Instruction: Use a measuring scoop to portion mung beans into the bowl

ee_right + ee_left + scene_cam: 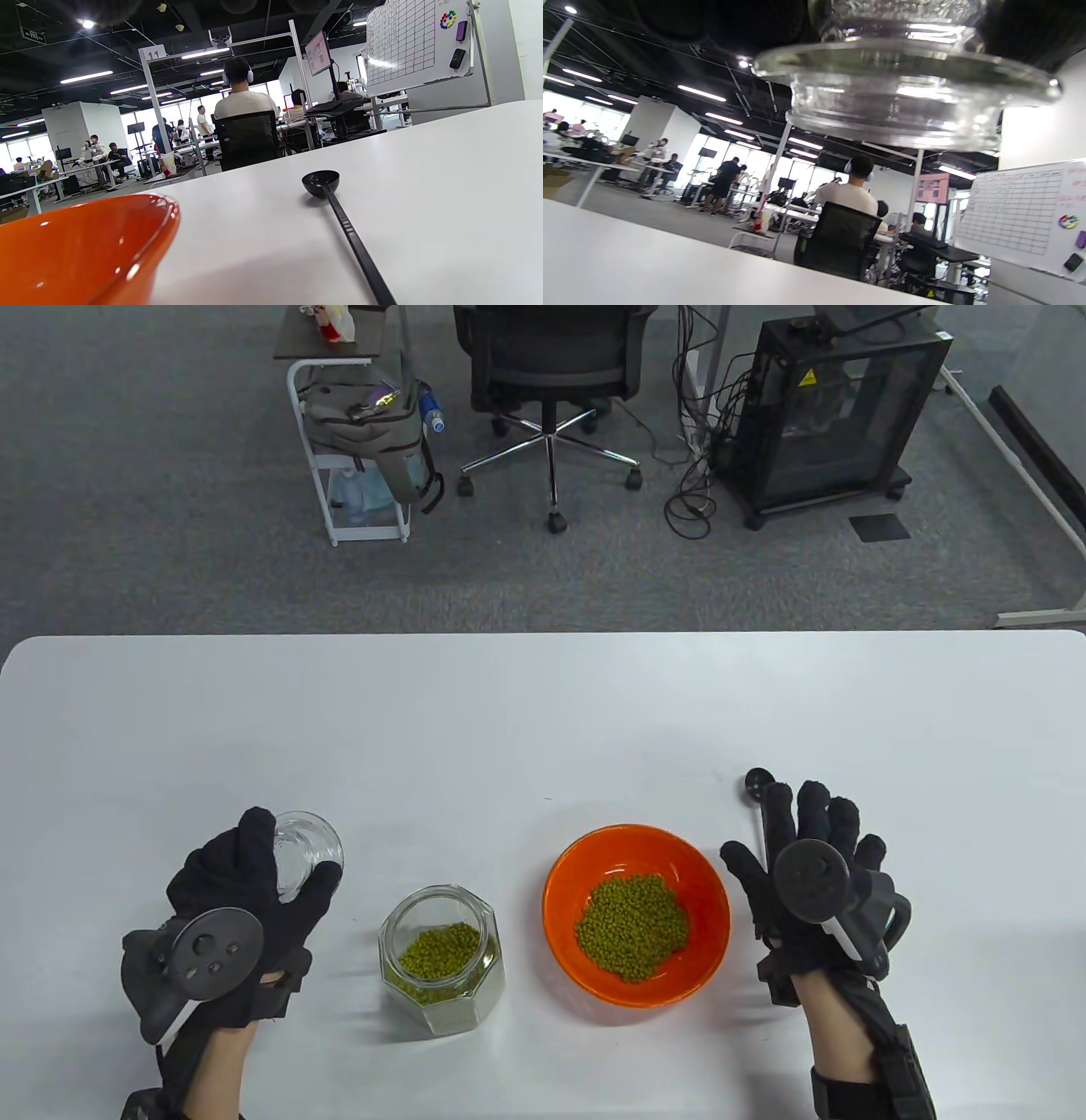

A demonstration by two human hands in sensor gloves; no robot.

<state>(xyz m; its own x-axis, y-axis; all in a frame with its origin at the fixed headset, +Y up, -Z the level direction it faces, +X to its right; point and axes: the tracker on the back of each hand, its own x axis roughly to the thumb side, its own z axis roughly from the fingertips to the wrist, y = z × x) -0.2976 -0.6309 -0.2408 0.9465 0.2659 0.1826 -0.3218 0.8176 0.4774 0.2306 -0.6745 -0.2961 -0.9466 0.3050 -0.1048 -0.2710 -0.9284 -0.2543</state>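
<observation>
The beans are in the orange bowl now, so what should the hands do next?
Probably bring the glass lid held in the left hand over to the open jar and set it on. The bowl already holds a pile of beans, and the scoop lies on the table, with the right hand over its handle.

**White surface with jar, bowl and scoop**

The white surface (pixel 543 712) has rounded far corners and spans the whole table view. Three things lie directly on it near the front edge. A faceted glass jar (pixel 441 959) stands upright and open, partly filled with green mung beans (pixel 439 948). Just to its right sits an orange bowl (pixel 636 848) holding a heap of the same beans. Further right, apart from the bowl, a black measuring scoop (pixel 321 183) lies flat, its cup pointing away from the front edge.
</observation>
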